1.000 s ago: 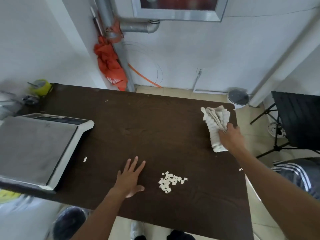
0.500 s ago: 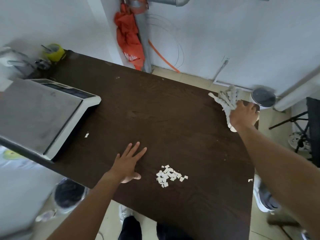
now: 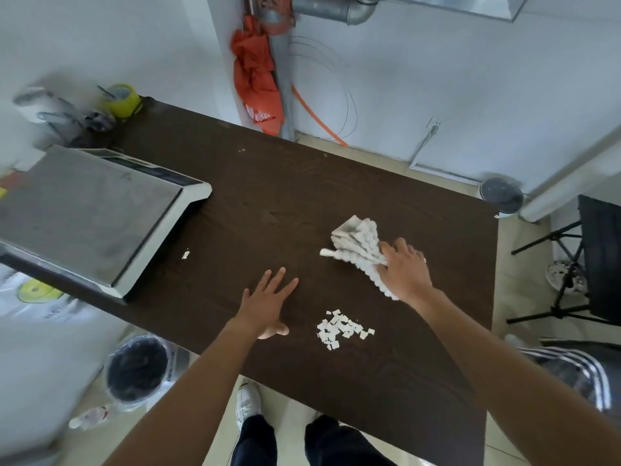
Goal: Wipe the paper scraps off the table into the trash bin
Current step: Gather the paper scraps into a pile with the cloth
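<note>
A heap of small white paper scraps [image 3: 342,328] lies on the dark brown table [image 3: 289,203] near its front edge. One stray scrap [image 3: 185,254] sits beside the scale. My right hand [image 3: 405,269] presses a white knobbly cloth [image 3: 356,245] onto the table, just behind and right of the heap. To the heap's left, my left hand [image 3: 268,302] rests flat with fingers spread and holds nothing. A trash bin [image 3: 137,366] with a black liner stands on the floor below the table's front left edge.
A grey weighing scale [image 3: 90,210] fills the table's left side. A yellow tape roll [image 3: 122,99] and clutter sit at the far left corner. A second small bin [image 3: 501,196] stands past the far right corner, a black stand [image 3: 571,264] to the right.
My right hand has carried the cloth from the far right edge of the table inward, down onto the surface close behind the scrap heap. The left hand stayed put.
</note>
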The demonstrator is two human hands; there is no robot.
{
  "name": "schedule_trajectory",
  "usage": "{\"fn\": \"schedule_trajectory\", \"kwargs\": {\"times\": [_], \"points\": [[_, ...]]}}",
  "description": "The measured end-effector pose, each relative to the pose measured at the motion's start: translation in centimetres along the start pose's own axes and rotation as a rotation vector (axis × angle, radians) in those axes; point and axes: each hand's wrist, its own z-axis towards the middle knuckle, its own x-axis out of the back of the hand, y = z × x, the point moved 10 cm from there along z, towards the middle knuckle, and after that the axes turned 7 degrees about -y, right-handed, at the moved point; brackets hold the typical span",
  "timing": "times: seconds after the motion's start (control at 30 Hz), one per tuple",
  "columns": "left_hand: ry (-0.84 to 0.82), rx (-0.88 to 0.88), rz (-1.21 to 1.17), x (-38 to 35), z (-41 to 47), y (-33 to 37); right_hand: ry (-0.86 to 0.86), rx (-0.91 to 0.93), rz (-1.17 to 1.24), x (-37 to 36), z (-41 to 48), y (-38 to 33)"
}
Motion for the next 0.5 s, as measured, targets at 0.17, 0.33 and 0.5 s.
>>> {"fn": "schedule_trajectory", "kwargs": {"times": [0.17, 0.33, 0.5], "points": [[0.021, -0.018, 0.026, 0.5, -0.7, 0.3, -0.03, 0.127, -0.008, -3.1, -6.4, -4.7], [0.075, -0.045, -0.073, 1.9, -1.1, 1.5, 0.003, 0.138, -0.068, -2.3, -8.8, -5.4], [0.296, -0.256, -0.035, 6.4, -1.9, 7.3, 0.142, 0.02, -0.12, 0.8, -9.3, -3.2]]}}
